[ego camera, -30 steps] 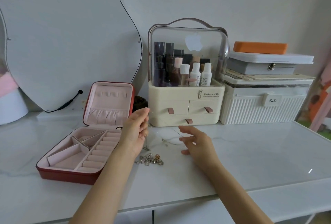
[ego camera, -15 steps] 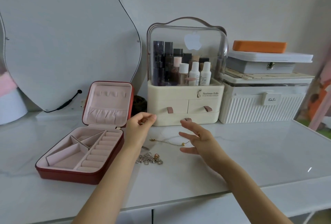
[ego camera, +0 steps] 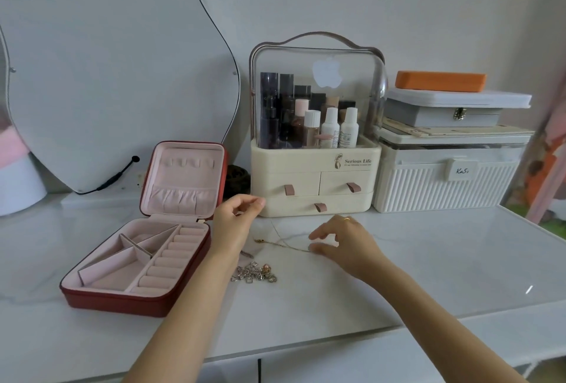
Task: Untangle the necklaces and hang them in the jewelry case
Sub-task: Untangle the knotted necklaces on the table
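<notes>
A thin gold necklace (ego camera: 277,242) lies on the white marble tabletop between my hands. One faint strand of it rises toward my left hand (ego camera: 234,220), whose thumb and forefinger pinch together just above the table. My right hand (ego camera: 343,240) hovers low with its fingers spread, and its thumb tip touches the chain's right end. A heap of chunky silver chain with a pink bead (ego camera: 254,274) sits nearer me, below my left wrist. The red jewelry case (ego camera: 134,303) stands open at the left, with a pink lining, and no jewelry shows on its lid hooks (ego camera: 188,163).
A cream cosmetic organiser (ego camera: 315,180) with a clear dome stands right behind my hands. A white ribbed box (ego camera: 444,186) at the right carries a grey case and an orange box. A curved mirror (ego camera: 116,76) leans against the wall on the left. The table's front edge is close.
My left hand lowered and then moved slightly right and back. The gold necklace now lies stretched on the table. My right hand came down until its thumb met the chain.
</notes>
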